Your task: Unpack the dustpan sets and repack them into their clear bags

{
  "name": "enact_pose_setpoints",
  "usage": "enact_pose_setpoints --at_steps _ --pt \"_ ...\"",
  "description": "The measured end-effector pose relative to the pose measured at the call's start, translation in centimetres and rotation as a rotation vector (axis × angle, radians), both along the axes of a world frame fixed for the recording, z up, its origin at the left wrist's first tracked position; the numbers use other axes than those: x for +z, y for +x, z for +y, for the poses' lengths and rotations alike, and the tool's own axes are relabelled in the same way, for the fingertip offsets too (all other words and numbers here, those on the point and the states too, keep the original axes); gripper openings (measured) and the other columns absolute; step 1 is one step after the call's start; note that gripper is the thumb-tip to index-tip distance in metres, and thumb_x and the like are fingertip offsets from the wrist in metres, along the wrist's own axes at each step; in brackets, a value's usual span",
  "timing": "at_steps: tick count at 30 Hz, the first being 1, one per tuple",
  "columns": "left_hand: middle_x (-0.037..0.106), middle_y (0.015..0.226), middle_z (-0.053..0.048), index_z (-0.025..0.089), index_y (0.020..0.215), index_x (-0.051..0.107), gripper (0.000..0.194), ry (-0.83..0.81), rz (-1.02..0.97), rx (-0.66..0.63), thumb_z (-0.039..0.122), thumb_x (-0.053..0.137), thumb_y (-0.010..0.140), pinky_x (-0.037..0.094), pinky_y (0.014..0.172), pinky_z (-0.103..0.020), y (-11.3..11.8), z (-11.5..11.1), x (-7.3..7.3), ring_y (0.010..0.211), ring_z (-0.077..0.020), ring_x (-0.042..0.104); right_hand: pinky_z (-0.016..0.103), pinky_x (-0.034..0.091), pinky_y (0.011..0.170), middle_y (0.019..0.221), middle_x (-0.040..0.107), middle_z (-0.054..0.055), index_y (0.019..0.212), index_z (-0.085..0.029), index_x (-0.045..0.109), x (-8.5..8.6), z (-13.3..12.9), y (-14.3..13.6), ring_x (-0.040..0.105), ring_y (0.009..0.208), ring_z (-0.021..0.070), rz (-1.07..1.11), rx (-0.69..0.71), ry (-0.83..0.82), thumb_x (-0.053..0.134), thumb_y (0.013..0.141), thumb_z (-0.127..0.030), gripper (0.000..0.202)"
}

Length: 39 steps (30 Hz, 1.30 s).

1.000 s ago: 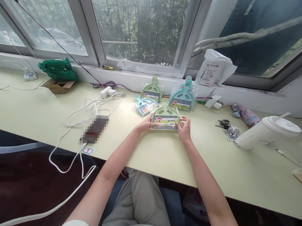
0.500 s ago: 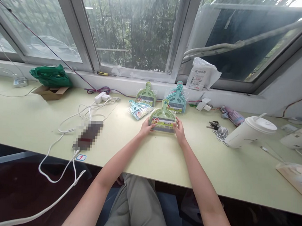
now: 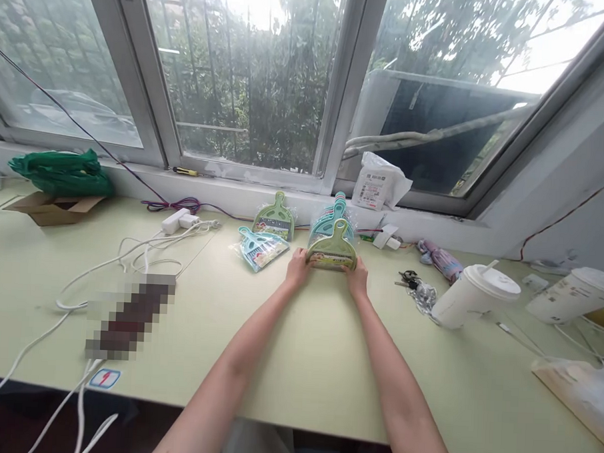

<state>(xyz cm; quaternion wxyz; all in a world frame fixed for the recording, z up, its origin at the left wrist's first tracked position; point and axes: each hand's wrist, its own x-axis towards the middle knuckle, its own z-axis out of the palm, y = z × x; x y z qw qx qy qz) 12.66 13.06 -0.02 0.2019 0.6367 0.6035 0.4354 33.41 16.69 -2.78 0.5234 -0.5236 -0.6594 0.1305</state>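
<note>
Between my two hands is a green dustpan and brush set (image 3: 334,246) in clear wrapping, handle upward. My left hand (image 3: 299,268) grips its left lower edge, and my right hand (image 3: 356,277) grips the right lower edge. Right behind it stands a stack of blue dustpan sets (image 3: 339,211), partly hidden by the green one; whether they touch I cannot tell. To the left, another green dustpan set (image 3: 277,215) leans near the window sill. A wrapped blue dustpan set (image 3: 262,247) lies tilted in front of that one.
White cables and a blurred dark object (image 3: 132,316) lie left. Farther back are a cardboard box (image 3: 52,210) with a green bag (image 3: 64,171). On the right stand keys (image 3: 408,279), a lidded white cup (image 3: 472,297) and a pink-purple item (image 3: 441,259). A white package (image 3: 378,183) rests by the window.
Both hands have carried the green dustpan set away from me, up to the front of the blue stack. The camera view has tilted up and shifted to the right.
</note>
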Motion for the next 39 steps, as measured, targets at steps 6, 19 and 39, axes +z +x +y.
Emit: enact_pose_setpoints --at_steps 6,19,39 --pt "0.023 0.15 -0.018 0.015 0.139 0.033 0.061 0.078 -0.124 0.164 0.021 0.056 0.082 0.019 0.114 -0.046 2.4 6.5 -1.8 0.142 -0.0303 0.018 0.051 0.031 0.109 0.156 0.015 0.017 0.149 -0.017 0.016 -0.5 6.3 -0.4 0.02 0.143 0.03 -0.134 -0.069 0.123 0.051 0.085 -0.037 0.076" --pt "0.037 0.145 -0.024 0.006 0.146 0.022 0.071 0.072 -0.172 0.212 0.04 0.049 0.09 0.026 0.113 -0.042 3.9 10.3 -3.5 0.138 -0.028 0.03 0.067 0.014 0.108 0.157 -0.009 0.02 0.15 -0.012 -0.008 -1.5 10.1 -0.2 -0.007 0.145 0.0348 -0.546 -0.131 0.184 0.047 0.084 -0.035 0.09" --pt "0.05 0.125 -0.01 0.023 0.115 0.052 0.024 0.136 -0.181 0.334 0.03 0.047 0.092 0.044 0.099 -0.039 3.1 7.9 -1.6 0.121 -0.0252 0.045 0.076 0.0 0.099 0.159 -0.013 0.009 0.152 -0.026 0.0 -1.8 10.3 -0.1 -0.015 0.145 0.03 -0.69 -0.071 0.267 0.031 0.092 -0.041 0.069"
